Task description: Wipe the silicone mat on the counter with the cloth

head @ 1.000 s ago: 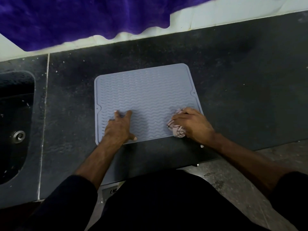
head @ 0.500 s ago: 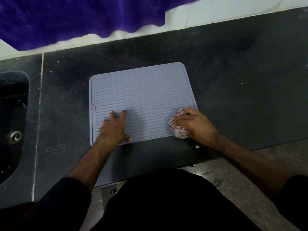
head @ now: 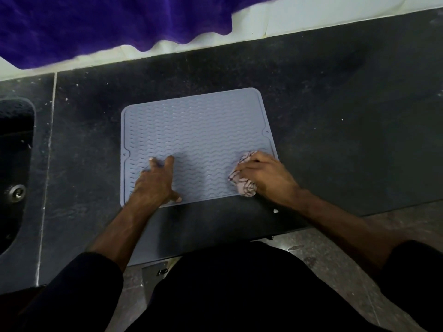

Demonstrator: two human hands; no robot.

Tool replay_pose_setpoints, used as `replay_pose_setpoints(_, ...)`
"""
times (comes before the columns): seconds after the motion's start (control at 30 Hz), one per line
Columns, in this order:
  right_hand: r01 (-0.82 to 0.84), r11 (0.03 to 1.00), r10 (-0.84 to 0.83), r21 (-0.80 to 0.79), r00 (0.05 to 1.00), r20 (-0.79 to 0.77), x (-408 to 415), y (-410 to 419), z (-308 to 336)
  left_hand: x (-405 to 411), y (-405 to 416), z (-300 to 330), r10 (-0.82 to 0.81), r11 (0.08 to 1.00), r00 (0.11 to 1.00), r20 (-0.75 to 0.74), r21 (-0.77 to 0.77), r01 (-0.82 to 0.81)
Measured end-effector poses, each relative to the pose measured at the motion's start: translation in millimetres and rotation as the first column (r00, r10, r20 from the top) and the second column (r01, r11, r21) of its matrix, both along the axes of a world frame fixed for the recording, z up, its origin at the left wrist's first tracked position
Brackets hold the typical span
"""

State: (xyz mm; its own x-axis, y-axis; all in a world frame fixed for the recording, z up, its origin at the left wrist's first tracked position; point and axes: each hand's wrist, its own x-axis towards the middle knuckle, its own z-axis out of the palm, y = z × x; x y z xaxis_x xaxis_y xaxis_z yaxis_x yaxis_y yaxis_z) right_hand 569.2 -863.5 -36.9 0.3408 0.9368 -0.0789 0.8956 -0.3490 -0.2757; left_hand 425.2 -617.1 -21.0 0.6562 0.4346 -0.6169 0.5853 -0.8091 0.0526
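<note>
A grey-blue silicone mat (head: 199,130) with a wavy ribbed surface lies flat on the dark stone counter (head: 335,116). My left hand (head: 157,180) presses flat on the mat's near left part, fingers spread and straight. My right hand (head: 266,174) grips a bunched pink striped cloth (head: 243,185) on the mat's near right corner. Part of the cloth is hidden under the fingers.
A dark sink (head: 14,168) with a metal drain (head: 16,192) is set into the counter at the left. A purple fabric (head: 107,22) hangs over the white wall at the back. The counter's front edge runs just below the mat, with floor beyond.
The right hand with the cloth has stayed at the mat's near right corner, shifting only slightly. The left hand keeps its place on the mat. The camera view has drifted a little.
</note>
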Motion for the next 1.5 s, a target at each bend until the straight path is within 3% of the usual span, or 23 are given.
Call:
replay_pose_setpoints(0.13,0.159,0.987,-0.159,0.005,0.987,-0.014,27.3,-48.8,1.5,-2.1,1.2,-4.3,0.002,1.000,1.000,0.018,0.006,-0.002)
replay_pose_setpoints(0.33,0.191,0.982,-0.191,0.003,0.981,0.038,29.7,-53.4,2.5,-1.9,2.6,-7.0,-0.006,1.000,0.999,0.035,0.014,0.006)
replay_pose_setpoints(0.53,0.358,0.928,-0.342,0.102,0.929,-0.143,29.7,-49.7,5.4,3.5,6.5,-0.8,-0.035,0.997,0.999,0.000,0.063,0.035)
replay_pose_setpoints(0.63,0.450,0.877,-0.421,0.168,0.888,-0.184,39.8,-35.9,13.9,23.9,3.1,9.4,-0.084,0.989,0.990,0.116,0.129,0.069)
replay_pose_setpoints(0.7,0.477,0.850,-0.441,0.221,0.876,-0.194,54.2,-22.6,18.7,48.2,0.0,13.4,-0.109,0.992,0.968,0.225,0.085,0.092)
replay_pose_setpoints(0.83,0.471,0.862,-0.469,0.187,0.881,-0.062,95.5,11.5,19.9,114.3,-4.9,10.7,-0.217,0.972,0.928,0.301,-0.016,0.233)
replay_pose_setpoints(1.0,0.420,0.905,-0.424,0.063,0.898,0.117,147.9,56.8,20.7,193.8,-8.4,-1.1,-0.282,0.957,0.904,0.320,0.032,0.287)
replay_pose_setpoints(1.2,0.472,0.881,-0.472,0.033,0.872,0.129,184.7,83.8,17.0,247.5,-3.7,-4.1,-0.349,0.926,0.906,0.240,-0.062,0.373)
replay_pose_setpoints(1.4,0.384,0.917,-0.364,-0.111,0.917,0.165,190.7,95.6,-11.1,259.6,-1.0,-18.1,-0.431,0.873,0.869,0.243,-0.132,0.470)
replay_pose_setpoints(1.5,0.361,0.931,-0.348,-0.061,0.924,0.156,190.8,93.6,-19.8,258.2,2.6,-23.3,-0.446,0.860,0.851,0.279,-0.131,0.494)
